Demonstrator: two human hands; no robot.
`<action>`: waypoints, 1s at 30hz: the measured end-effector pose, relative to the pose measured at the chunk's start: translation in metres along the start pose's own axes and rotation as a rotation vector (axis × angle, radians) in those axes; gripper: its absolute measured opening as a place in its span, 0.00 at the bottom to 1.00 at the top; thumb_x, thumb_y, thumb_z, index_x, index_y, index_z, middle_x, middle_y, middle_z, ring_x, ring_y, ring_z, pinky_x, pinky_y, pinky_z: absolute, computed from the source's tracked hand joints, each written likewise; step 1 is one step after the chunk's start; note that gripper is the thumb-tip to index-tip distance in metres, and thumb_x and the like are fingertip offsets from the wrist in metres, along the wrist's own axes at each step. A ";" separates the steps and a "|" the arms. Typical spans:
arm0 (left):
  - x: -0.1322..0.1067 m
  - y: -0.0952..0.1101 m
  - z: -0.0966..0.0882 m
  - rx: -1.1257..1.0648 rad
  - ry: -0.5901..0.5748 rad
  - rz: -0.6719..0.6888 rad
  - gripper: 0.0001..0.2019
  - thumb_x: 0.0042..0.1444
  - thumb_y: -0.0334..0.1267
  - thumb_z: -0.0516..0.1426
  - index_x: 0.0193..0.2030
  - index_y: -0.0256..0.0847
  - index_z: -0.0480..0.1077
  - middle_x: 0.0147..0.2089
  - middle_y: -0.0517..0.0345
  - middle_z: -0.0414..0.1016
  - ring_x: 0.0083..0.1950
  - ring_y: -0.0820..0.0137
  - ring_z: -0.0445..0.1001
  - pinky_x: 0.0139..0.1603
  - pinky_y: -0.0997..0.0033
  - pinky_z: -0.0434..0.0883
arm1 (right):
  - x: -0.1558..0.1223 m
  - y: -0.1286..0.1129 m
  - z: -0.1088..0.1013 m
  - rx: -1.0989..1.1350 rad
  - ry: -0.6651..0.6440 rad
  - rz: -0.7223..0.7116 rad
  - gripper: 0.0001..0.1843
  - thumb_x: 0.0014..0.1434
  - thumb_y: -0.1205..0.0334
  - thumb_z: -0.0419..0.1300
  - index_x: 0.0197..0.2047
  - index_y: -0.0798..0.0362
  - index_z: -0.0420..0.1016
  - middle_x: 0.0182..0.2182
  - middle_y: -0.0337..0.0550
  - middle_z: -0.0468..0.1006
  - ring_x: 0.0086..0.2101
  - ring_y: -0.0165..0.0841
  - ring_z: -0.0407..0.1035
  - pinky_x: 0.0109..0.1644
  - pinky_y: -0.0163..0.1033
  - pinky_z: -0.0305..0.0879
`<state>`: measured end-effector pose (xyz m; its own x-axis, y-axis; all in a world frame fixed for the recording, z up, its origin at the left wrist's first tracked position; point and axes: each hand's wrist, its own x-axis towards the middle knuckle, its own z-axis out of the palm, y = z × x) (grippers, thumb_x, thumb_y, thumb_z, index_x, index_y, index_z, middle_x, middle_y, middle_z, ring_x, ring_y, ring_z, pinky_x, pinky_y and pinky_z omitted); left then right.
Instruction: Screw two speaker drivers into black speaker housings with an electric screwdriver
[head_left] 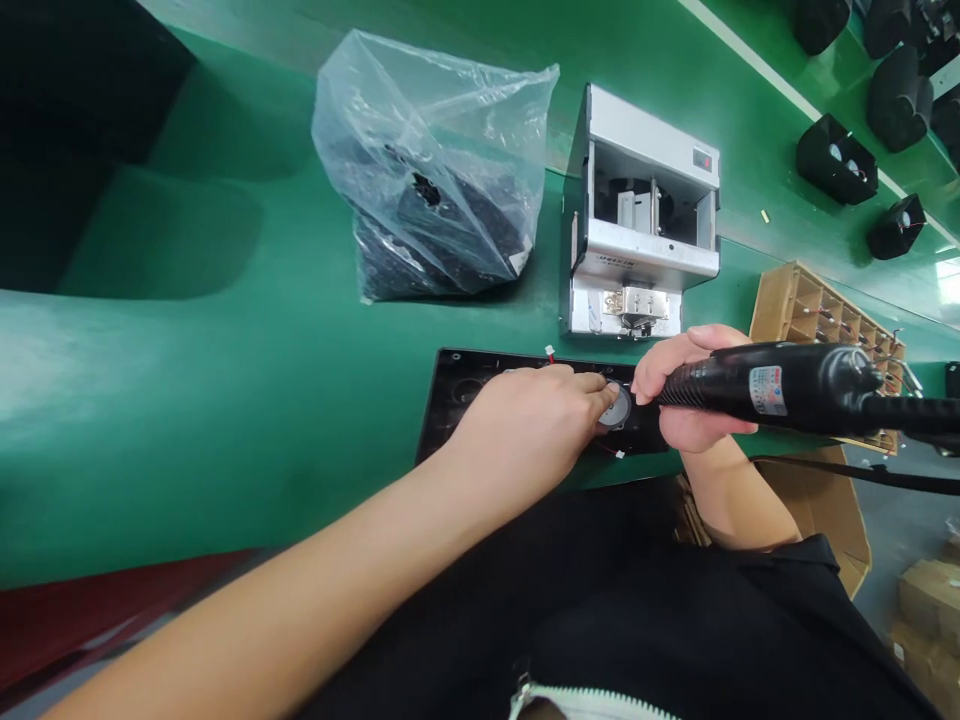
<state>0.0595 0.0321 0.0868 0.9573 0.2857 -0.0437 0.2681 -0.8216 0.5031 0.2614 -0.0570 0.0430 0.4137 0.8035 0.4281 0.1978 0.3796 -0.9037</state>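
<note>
A flat black plastic panel [469, 385] lies on the green bench near its front edge, with thin wires along its top. My left hand [529, 425] rests on the panel, its fingers closed around a small round silver part [616, 407]. My right hand [686, 390] is wrapped round a black electric screwdriver [780, 388], whose tip points at the round part. The screwdriver's body reaches right, with a cable trailing off the frame edge.
A grey metal screw feeder [641, 215] stands just behind the panel. A clear plastic bag of black parts [431, 170] sits at the back left. A wooden compartment rack [806, 305] is at right, black housings [836, 160] line the far conveyor, and cardboard boxes [926, 605] sit below.
</note>
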 end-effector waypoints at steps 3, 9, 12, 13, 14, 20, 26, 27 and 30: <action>0.001 0.001 -0.001 0.012 -0.005 -0.003 0.15 0.81 0.33 0.60 0.60 0.43 0.90 0.59 0.48 0.96 0.52 0.51 0.93 0.46 0.53 0.82 | 0.001 0.000 0.004 0.002 0.033 -0.070 0.53 0.51 0.03 0.69 0.61 0.35 0.78 0.24 0.25 0.74 0.18 0.33 0.67 0.24 0.43 0.75; -0.002 0.004 -0.001 0.031 -0.017 -0.008 0.10 0.79 0.35 0.66 0.60 0.43 0.89 0.55 0.51 0.95 0.51 0.52 0.92 0.47 0.54 0.81 | 0.020 -0.042 0.012 0.001 0.093 -0.183 0.38 0.73 0.14 0.58 0.67 0.34 0.78 0.26 0.27 0.77 0.16 0.31 0.66 0.21 0.37 0.73; -0.004 0.005 0.002 0.017 -0.008 -0.011 0.11 0.76 0.35 0.69 0.61 0.44 0.88 0.55 0.52 0.95 0.51 0.52 0.91 0.48 0.54 0.81 | 0.042 -0.090 0.012 0.035 0.152 -0.266 0.35 0.78 0.19 0.56 0.71 0.30 0.82 0.28 0.28 0.77 0.17 0.31 0.66 0.21 0.37 0.73; -0.005 0.005 0.004 0.011 0.003 -0.010 0.11 0.76 0.35 0.70 0.61 0.44 0.88 0.55 0.52 0.95 0.51 0.53 0.91 0.49 0.55 0.81 | 0.051 -0.103 0.013 0.024 0.148 -0.256 0.34 0.77 0.19 0.58 0.71 0.28 0.83 0.29 0.29 0.77 0.18 0.31 0.68 0.23 0.38 0.75; -0.005 0.004 0.005 0.008 0.013 -0.008 0.11 0.76 0.35 0.70 0.61 0.45 0.88 0.55 0.52 0.95 0.51 0.53 0.90 0.49 0.56 0.80 | 0.059 -0.112 0.014 -0.014 0.123 -0.220 0.32 0.77 0.18 0.58 0.69 0.24 0.83 0.29 0.29 0.76 0.20 0.32 0.70 0.25 0.40 0.78; -0.006 0.003 0.007 0.010 0.054 0.009 0.09 0.76 0.34 0.68 0.58 0.45 0.89 0.54 0.53 0.95 0.47 0.56 0.88 0.45 0.57 0.77 | 0.092 -0.070 0.033 -0.233 0.165 -0.394 0.35 0.76 0.12 0.48 0.65 0.24 0.75 0.24 0.25 0.66 0.16 0.30 0.60 0.20 0.37 0.66; -0.005 0.003 0.008 0.004 0.073 0.032 0.08 0.77 0.34 0.67 0.57 0.44 0.88 0.54 0.54 0.95 0.47 0.56 0.88 0.45 0.56 0.75 | 0.094 -0.049 0.039 -0.110 0.138 -0.345 0.33 0.78 0.16 0.48 0.67 0.25 0.76 0.24 0.27 0.66 0.16 0.31 0.57 0.21 0.38 0.63; -0.006 0.003 0.008 0.006 0.072 0.032 0.08 0.77 0.35 0.67 0.57 0.44 0.88 0.54 0.54 0.95 0.47 0.57 0.88 0.45 0.56 0.76 | 0.093 -0.052 0.039 -0.112 0.131 -0.330 0.33 0.78 0.16 0.49 0.66 0.26 0.78 0.25 0.29 0.67 0.16 0.32 0.59 0.21 0.39 0.64; -0.006 0.003 0.008 0.023 0.059 0.028 0.07 0.77 0.35 0.68 0.56 0.45 0.88 0.54 0.54 0.95 0.47 0.57 0.88 0.45 0.57 0.76 | 0.089 -0.059 0.036 -0.130 0.137 -0.315 0.33 0.78 0.18 0.51 0.68 0.27 0.80 0.26 0.31 0.68 0.16 0.32 0.60 0.20 0.40 0.63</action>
<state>0.0554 0.0245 0.0818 0.9568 0.2901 0.0213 0.2440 -0.8404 0.4838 0.2543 0.0091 0.1343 0.4281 0.5845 0.6892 0.4423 0.5296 -0.7238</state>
